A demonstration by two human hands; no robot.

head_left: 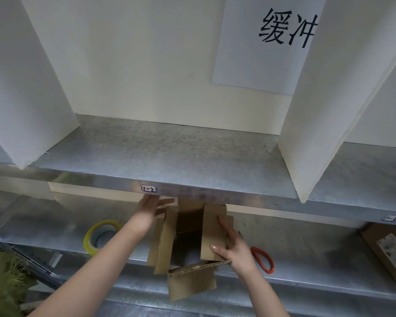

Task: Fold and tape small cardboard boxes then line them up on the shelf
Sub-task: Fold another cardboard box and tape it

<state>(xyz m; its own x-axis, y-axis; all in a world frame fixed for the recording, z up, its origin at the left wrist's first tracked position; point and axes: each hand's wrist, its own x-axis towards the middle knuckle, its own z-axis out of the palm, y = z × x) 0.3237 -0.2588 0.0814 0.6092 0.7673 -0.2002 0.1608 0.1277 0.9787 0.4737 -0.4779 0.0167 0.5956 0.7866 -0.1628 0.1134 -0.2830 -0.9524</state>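
Note:
A small brown cardboard box (188,239) stands on the lower metal shelf (306,259), its flaps spread open and its inside dark. My right hand (236,245) pinches the box's right flap, thumb on its inner face and fingers behind it. My left hand (152,208) reaches under the upper shelf's edge with straight fingers against the left flap near the far corner. A roll of clear yellowish tape (101,236) stands on the lower shelf left of the box. The upper metal shelf (169,152) between two white dividers is bare.
Orange-handled scissors (262,259) lie right of the box behind my right hand. A closed labelled carton (391,255) sits at the far right of the lower shelf. White dividers (318,110) bound the upper bay. A paper sign (261,42) hangs on the back wall.

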